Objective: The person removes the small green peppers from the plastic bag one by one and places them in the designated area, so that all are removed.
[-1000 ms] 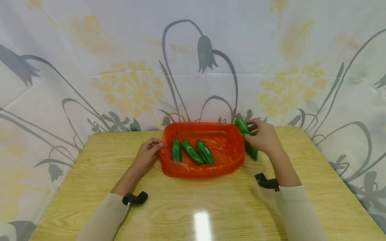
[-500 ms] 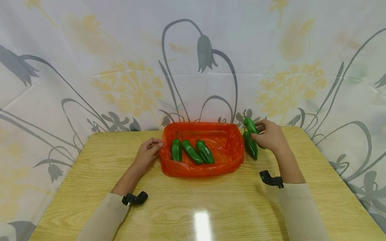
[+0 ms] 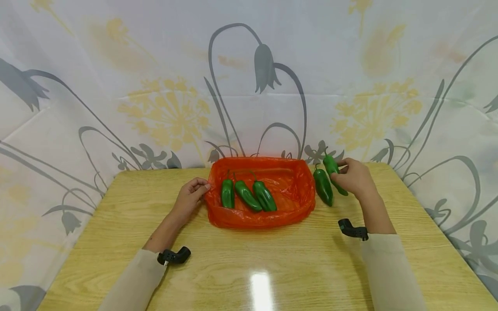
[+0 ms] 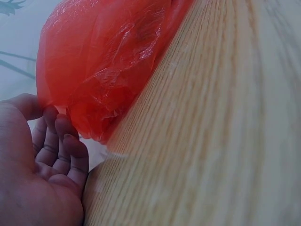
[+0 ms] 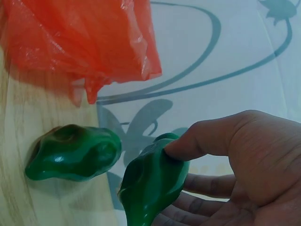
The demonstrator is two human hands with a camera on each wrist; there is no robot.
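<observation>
Right hand [image 3: 355, 176]: thumb and fingers pinch a green pepper [image 3: 330, 165], stem end pointing away from the person; can't tell if it touches the table. Left hand [image 3: 190, 194]: thumb and forefinger pinch the left side of the red plastic bag [image 3: 260, 222], other fingers loosely curled. Second pepper [image 3: 323, 188] lies on the table, between bag and held pepper. Three more peppers [image 3: 247, 196] lie inside the bag, toward its left. Wood-grain table [image 3: 225, 268] below; floral cloth [image 3: 155, 65] behind.

Indoor setup, flower-print backdrop [image 3: 350, 56], wood-grain table [image 3: 225, 268]
</observation>
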